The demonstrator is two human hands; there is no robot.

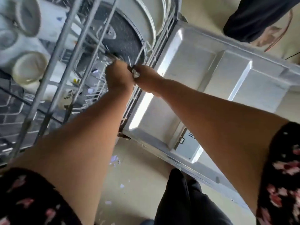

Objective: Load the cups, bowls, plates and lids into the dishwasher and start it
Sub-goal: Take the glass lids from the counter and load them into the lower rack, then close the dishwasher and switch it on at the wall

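Note:
A dark speckled round lid (120, 34) stands on edge in the lower rack (146, 51) of the open dishwasher. White plates (142, 15) stand upright just behind it. My left hand (117, 78) grips the lid's lower rim with curled fingers. My right hand (143, 75) is pressed against the left one and holds the same rim; its fingertips are hidden. Something small and shiny (135, 73) shows between the two hands. Several white cups (29, 69) lie in the pulled-out upper rack (53, 65) at the left. The picture is blurred by motion.
The dishwasher door (211, 88) lies open and flat to the right of the racks. Another person's dark trouser leg and foot (259, 21) stand beyond the door at the top right. My own dark-clad leg (181, 197) is below, over a beige floor with small paper scraps (114, 159).

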